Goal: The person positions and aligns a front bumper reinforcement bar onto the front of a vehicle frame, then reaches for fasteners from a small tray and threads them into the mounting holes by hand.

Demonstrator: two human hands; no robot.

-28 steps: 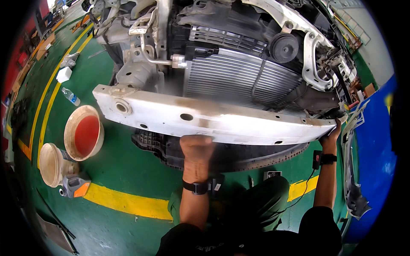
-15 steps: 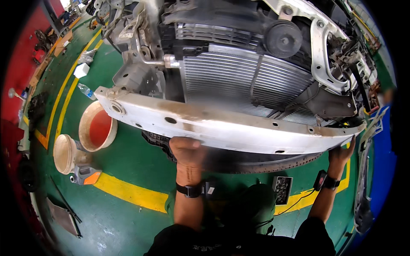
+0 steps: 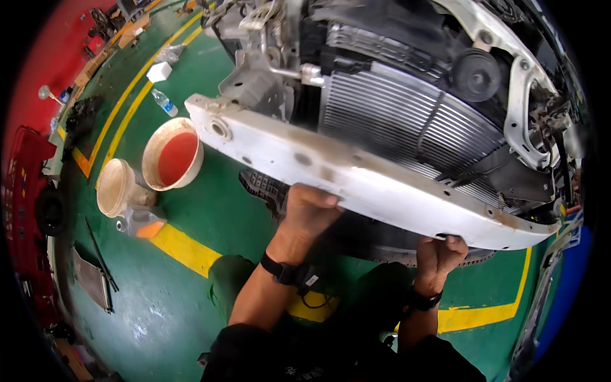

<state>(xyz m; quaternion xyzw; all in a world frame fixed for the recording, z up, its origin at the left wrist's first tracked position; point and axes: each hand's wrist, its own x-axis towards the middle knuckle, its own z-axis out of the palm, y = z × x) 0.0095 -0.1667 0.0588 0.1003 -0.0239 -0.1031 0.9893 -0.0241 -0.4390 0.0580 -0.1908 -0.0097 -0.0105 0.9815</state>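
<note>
A long white metal bumper beam (image 3: 382,181), with holes and brown stains, crosses the bare front of a car before the finned condenser (image 3: 375,108). My left hand (image 3: 309,210) is closed on the beam's lower edge near its middle, thumb on top of that edge. Further right, my right hand (image 3: 441,258) has its fingers curled onto the same lower edge. Beneath and behind both hands is a dark plastic undertray (image 3: 261,188), partly hidden by the beam.
On the green floor at left stand a bowl of red liquid (image 3: 177,159), a pale bucket (image 3: 113,188) and a jug (image 3: 141,223), with a bottle (image 3: 163,102) beyond. Long loose trim (image 3: 544,286) lies at far right. Red panels (image 3: 28,191) line the left edge.
My right hand has moved leftward from the beam's right end, closer to my left hand. The view has turned, so the car appears further right and the beam more slanted.
</note>
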